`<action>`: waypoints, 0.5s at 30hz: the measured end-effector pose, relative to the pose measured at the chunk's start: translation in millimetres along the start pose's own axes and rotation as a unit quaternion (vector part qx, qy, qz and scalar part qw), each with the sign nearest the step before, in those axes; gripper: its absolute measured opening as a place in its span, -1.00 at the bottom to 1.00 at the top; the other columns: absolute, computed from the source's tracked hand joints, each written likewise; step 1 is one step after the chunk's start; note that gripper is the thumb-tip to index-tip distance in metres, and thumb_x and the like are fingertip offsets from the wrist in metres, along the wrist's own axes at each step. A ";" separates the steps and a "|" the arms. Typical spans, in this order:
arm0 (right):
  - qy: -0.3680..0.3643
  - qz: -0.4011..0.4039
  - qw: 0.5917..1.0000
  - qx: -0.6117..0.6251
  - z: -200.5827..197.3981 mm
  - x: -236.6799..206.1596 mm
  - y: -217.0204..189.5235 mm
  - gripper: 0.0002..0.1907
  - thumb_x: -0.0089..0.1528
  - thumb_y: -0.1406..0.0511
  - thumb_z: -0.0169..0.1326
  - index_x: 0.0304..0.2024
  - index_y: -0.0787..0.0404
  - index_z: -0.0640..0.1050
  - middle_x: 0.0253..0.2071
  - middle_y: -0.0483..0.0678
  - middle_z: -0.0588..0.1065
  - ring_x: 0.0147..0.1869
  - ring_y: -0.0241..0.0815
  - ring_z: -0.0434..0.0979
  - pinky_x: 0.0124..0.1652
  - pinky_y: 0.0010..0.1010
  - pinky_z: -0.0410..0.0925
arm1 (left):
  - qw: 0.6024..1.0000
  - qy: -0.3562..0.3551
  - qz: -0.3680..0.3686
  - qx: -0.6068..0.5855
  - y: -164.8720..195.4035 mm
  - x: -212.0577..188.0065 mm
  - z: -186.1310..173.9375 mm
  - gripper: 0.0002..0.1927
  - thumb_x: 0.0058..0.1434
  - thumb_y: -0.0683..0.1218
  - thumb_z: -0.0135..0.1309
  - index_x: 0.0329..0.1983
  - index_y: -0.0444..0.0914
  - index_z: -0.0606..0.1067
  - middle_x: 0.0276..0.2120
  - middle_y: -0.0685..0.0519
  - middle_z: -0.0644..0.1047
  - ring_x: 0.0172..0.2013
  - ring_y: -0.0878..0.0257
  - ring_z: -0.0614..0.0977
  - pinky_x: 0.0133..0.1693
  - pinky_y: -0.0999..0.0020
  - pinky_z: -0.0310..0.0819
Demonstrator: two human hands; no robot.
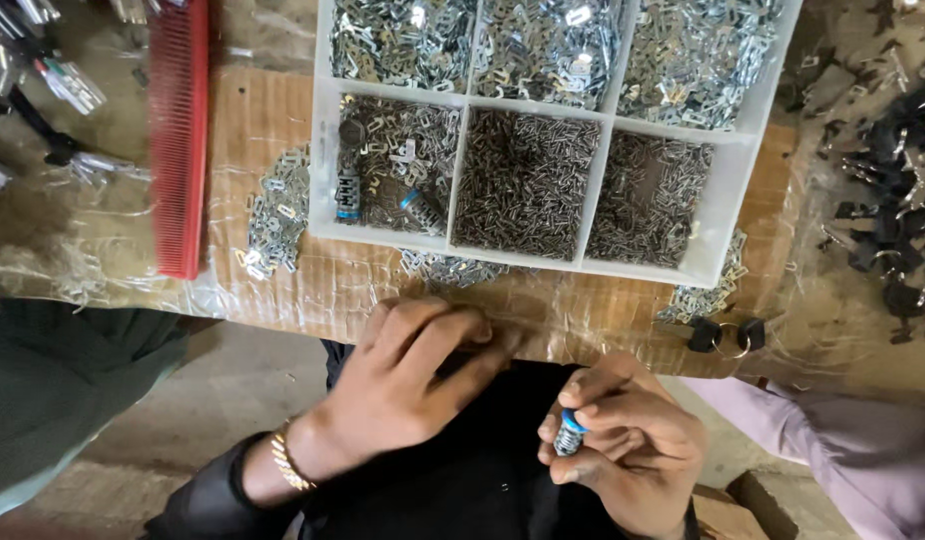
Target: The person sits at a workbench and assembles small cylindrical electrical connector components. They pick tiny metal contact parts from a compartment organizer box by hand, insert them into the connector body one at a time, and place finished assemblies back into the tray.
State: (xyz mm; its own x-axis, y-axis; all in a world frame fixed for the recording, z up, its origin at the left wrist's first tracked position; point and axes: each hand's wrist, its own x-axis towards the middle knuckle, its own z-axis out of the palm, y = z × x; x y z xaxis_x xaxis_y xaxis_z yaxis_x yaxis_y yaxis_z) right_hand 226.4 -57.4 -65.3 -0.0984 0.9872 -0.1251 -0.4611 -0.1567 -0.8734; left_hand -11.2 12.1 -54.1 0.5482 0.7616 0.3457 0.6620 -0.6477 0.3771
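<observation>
My right hand (pixel 628 445) is closed around a small metal cylinder with a blue end (pixel 569 434), held upright over my lap. My left hand (pixel 408 385) rests with curled fingers at the near edge of the cardboard-covered table (pixel 283 290); whether it holds anything is hidden. Just beyond both hands stands a white divided tray (pixel 723 215) whose compartments are filled with small metal parts. In its near-left compartment lie two more blue-ended cylinders (pixel 421 208).
Loose flat metal pieces (pixel 275 215) lie left of the tray and under its front edge. A red plastic comb-like rack (pixel 178 130) stands at the left. Black key-like parts (pixel 898 210) pile at the right. A ring with black tabs (pixel 728 337) lies near the table edge.
</observation>
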 end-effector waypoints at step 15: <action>0.032 0.074 0.984 -0.159 14.1 3.0 14.7 -0.64 0.09 0.46 0.39 -0.07 0.39 0.62 0.00 0.20 0.55 -0.25 -0.29 0.68 -0.37 -0.59 0.49 | 0.949 0.054 -0.026 -0.309 -3.2 -14.6 -20.1 -0.72 0.10 -0.29 0.31 -0.10 -0.31 0.61 -0.15 -0.03 0.60 -0.18 0.08 0.62 -0.11 0.24 0.56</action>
State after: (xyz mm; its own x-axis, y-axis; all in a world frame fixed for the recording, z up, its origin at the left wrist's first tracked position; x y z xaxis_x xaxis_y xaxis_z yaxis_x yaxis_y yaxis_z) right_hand 206.8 -57.2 -71.9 -0.0830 0.9558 -0.2822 -0.1453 -0.2918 -0.9454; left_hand -31.6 2.6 -43.1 0.4454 0.8079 0.3858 0.2429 -0.5238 0.8165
